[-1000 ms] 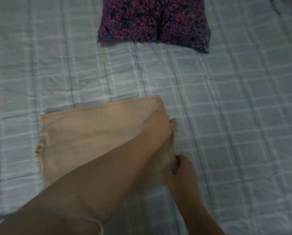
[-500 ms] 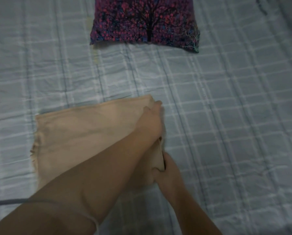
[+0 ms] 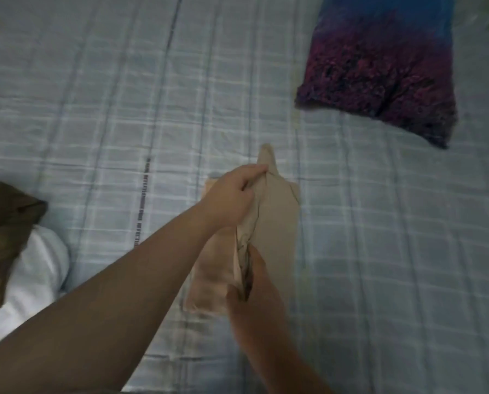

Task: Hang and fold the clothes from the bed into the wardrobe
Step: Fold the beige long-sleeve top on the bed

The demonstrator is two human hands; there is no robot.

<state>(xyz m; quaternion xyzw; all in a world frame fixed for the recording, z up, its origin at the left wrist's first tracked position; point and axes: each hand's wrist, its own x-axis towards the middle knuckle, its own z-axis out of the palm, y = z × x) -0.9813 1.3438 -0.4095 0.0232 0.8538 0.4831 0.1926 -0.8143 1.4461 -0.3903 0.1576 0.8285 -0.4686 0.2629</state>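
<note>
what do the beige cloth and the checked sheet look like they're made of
The beige cloth: thin, matte woven fabric, perhaps cotton; it bunches into soft limp folds where it is held. The checked sheet: light matte woven cloth with fine creases, probably cotton or a blend; the blur hides the weave.

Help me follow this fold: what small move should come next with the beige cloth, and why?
Probably lay the held edge down and press it flat. The left hand and right hand both pinch one bunched edge of the beige cloth, partly folded on the bed.
</note>
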